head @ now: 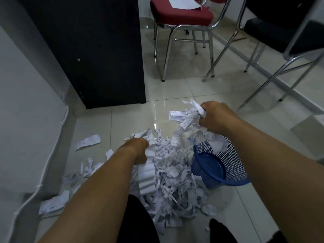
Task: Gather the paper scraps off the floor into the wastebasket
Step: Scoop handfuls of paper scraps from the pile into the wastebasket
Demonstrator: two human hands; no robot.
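White shredded paper scraps (168,174) lie heaped on the pale tiled floor (184,88) beside a blue plastic mesh wastebasket (219,165); right hand (216,118) clutches a bunch above it, left hand (138,149) grips strips in the heap.

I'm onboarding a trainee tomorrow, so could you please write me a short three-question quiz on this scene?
1. True or false: the right hand grips a bunch of scraps.
2. What colour is the wastebasket?
3. Where does most paper lie? A in the wastebasket; B on the floor; C in the right hand.
Key: 1 true; 2 blue; 3 B.
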